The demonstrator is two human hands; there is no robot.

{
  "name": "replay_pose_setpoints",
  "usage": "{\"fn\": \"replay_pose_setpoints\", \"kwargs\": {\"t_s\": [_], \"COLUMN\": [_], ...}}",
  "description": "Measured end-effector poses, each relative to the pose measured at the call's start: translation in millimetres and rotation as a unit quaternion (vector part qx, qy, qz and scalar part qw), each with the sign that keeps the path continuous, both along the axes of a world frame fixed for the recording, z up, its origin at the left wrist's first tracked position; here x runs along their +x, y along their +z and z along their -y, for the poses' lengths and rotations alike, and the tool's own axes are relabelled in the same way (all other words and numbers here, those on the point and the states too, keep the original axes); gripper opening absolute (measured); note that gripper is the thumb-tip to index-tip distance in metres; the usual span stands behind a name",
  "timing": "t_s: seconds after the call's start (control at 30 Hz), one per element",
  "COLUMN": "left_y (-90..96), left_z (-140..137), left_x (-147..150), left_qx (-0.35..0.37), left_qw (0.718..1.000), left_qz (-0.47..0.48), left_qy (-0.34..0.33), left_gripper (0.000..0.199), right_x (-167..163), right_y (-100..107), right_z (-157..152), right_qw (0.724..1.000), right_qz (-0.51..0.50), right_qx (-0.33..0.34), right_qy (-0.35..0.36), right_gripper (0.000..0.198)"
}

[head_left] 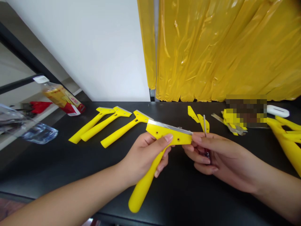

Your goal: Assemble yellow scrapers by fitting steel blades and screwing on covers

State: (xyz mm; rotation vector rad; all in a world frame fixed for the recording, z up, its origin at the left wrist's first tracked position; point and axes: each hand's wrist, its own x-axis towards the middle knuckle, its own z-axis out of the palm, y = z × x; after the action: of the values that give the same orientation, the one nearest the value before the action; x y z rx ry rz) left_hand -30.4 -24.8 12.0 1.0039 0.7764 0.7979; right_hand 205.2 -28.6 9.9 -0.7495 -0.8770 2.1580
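Note:
A yellow scraper [147,179] with a metal blade along its head is tilted up in front of me. My left hand [145,153] is wrapped round its neck, the thumb pressed on the head between two small holes. In the curled fingers of my right hand [218,150] is a small screwdriver [204,124], its thin shaft pointing up and its dark red handle partly covered. The thumb and fingertips of that hand also touch the right end of the scraper head. Beyond, two loose yellow plates [192,114] lie on the black table [82,169].
Three yellow scrapers [119,128] lie at the back left. At the back right are a pile of yellow plates and metal blades [231,122], a white case [278,111] and more yellow handles [287,147]. A drink bottle [62,95] and a clear bottle [35,128] are at left.

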Motion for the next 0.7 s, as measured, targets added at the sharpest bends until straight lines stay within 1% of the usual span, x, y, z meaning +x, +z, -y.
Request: {"fn": "replay_pose_setpoints", "kwargs": {"t_s": [0.23,0.4,0.53,0.7], "left_y": [1.6,1.1,1.0,-0.5], "left_z": [0.1,0.2,1.9,0.0], "left_x": [-1.3,-1.2,-0.2,0.7], "left_qx": [0.004,0.009,0.014,0.013], "left_qw": [1.000,1.000,0.998,0.996], "left_qz": [-0.019,-0.025,-0.059,-0.087], "left_qy": [0.000,-0.007,0.000,0.010], "left_gripper": [0.048,0.047,0.045,0.044], "right_x": [2.9,1.8,0.7,2.4], "right_y": [4.4,7.4,5.6,0.3], "right_z": [1.5,0.9,-0.6,-3.3], "right_qw": [0.999,0.996,0.992,0.986], "right_qz": [0.036,0.085,0.109,0.147], "right_qx": [-0.001,0.030,0.054,0.067], "right_qy": [-0.007,-0.023,-0.024,-0.035], "right_gripper": [0.024,0.029,0.030,0.032]}}
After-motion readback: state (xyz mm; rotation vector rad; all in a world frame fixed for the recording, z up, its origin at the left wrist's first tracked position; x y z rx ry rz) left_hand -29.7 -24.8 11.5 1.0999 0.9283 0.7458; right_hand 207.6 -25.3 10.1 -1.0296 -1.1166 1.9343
